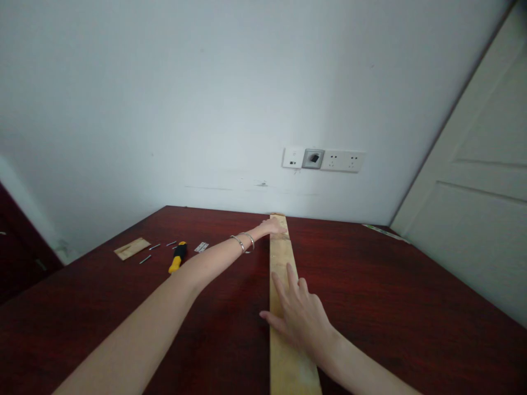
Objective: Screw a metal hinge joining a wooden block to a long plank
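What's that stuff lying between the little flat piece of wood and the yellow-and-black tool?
The head view shows a few thin metal pieces there, on the dark red table between the piece of wood and the yellow-and-black tool.

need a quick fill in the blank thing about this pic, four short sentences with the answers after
The hand nearer the camera is the person's ____ one.
The other hand is at the ____ end of the long wooden board.
The small metal hinge lies on the board's ____ side.
The handled tool near the hinge is black and ____.

Missing words: right; far; left; yellow.
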Tool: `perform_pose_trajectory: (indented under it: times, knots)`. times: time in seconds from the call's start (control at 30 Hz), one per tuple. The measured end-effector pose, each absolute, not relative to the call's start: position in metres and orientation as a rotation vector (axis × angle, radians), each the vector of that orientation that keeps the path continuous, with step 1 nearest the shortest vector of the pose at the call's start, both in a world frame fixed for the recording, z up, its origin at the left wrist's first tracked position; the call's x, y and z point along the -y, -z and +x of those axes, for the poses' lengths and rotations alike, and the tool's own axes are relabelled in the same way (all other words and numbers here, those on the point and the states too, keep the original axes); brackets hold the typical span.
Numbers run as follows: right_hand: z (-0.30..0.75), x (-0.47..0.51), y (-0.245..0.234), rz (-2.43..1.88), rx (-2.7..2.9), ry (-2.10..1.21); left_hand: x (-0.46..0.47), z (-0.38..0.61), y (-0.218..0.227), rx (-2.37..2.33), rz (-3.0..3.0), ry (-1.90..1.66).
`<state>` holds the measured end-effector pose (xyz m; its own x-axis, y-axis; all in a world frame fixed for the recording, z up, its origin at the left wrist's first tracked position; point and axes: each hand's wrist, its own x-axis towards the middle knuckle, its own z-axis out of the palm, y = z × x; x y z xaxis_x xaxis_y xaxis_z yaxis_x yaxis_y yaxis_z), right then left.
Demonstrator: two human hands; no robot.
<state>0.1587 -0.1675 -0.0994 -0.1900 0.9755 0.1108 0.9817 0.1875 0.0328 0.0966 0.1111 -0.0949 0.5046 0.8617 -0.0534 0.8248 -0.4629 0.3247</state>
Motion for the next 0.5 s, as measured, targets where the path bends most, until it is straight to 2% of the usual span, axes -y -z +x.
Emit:
perform_pose_trajectory:
  times: [0.5]
  knots:
    - [0.145, 0.171, 0.103, -2.154, 2.205, 0.011, -0.115, 0.143, 0.110, -1.817, 2.334, -0.087]
